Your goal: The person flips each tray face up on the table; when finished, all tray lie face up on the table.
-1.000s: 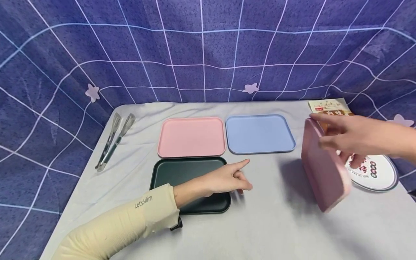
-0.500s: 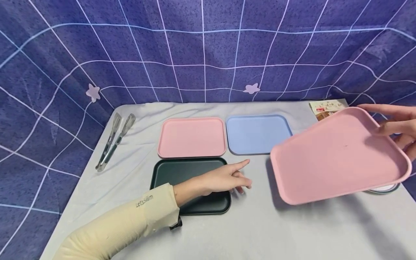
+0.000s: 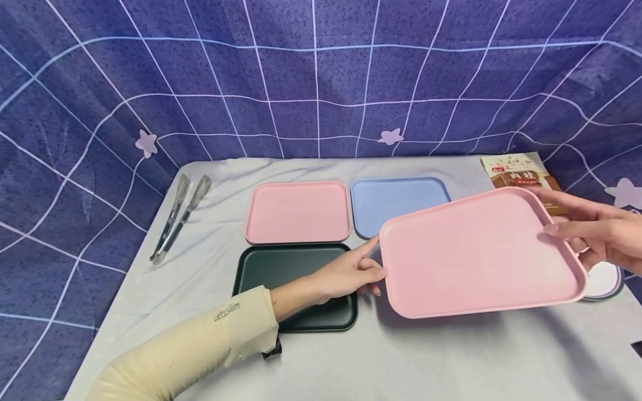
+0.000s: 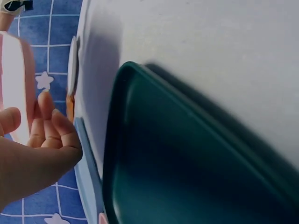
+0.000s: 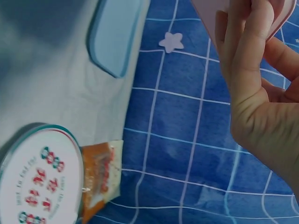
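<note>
A pink tray (image 3: pixel 481 256) is held tilted above the table at the right of the head view. My right hand (image 3: pixel 604 231) grips its right edge, thumb on the inner face and fingers behind. My left hand (image 3: pixel 346 274) is at its left edge. In the left wrist view, the left thumb (image 4: pixel 10 120) lies over the tray's near side and the other fingers are on its underside. Below the left forearm lies a dark green tray (image 3: pixel 251 273). Behind it is a second pink tray (image 3: pixel 299 211), beside a blue tray (image 3: pixel 393 197) partly covered by the held one.
Metal tongs (image 3: pixel 180 220) with dark handles lie at the table's left. At the right, a round white lidded container (image 3: pixel 604 281) and a brown and cream packet (image 3: pixel 521 170) are partly hidden. A blue gridded curtain (image 3: pixel 321 78) stands behind the white tablecloth (image 3: pixel 351 367).
My right hand has turned the pink tray from nearly upright to face me and carried it left to my left hand. The left arm has hardly moved; its thumb now meets the tray.
</note>
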A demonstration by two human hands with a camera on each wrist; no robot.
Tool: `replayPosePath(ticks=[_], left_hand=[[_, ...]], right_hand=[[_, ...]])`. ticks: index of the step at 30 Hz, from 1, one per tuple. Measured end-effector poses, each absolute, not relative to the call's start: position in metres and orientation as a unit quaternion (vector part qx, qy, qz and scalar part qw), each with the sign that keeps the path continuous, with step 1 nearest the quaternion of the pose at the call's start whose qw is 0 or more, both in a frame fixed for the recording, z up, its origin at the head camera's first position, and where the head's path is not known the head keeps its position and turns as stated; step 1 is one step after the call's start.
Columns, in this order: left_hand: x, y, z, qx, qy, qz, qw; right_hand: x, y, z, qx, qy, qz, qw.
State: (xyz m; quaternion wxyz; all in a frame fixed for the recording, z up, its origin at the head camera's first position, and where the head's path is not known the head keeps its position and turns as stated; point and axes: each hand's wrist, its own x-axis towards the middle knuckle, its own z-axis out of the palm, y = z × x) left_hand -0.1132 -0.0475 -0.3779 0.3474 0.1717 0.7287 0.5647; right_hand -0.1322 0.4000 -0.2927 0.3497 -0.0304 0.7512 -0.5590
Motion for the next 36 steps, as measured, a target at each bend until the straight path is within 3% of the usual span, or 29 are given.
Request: replayPosePath(ticks=[9,13,24,36], left_hand=[[-0.116,-0.059,-0.387,0.162,0.704,0.606,0.333],[-0.118,-0.063,-0.386,0.169,0.705,0.602,0.335],[-0.119,-0.071,-0.388,0.196,0.717,0.570,0.350],[-0.118,-0.071,-0.396,0.175,0.731,0.541,0.377]], right_hand=[[-0.126,0.391,-0.315,-0.078,0.689,-0.643,0.325],[-0.124,0.388,-0.325,-0.067,0.726,-0.606,0.318],[-0.119,0.386,-0.345,-0.064,0.745,-0.529,0.403],[-0.117,0.375,-0.376,-0.082,0.680,-0.564,0.461]])
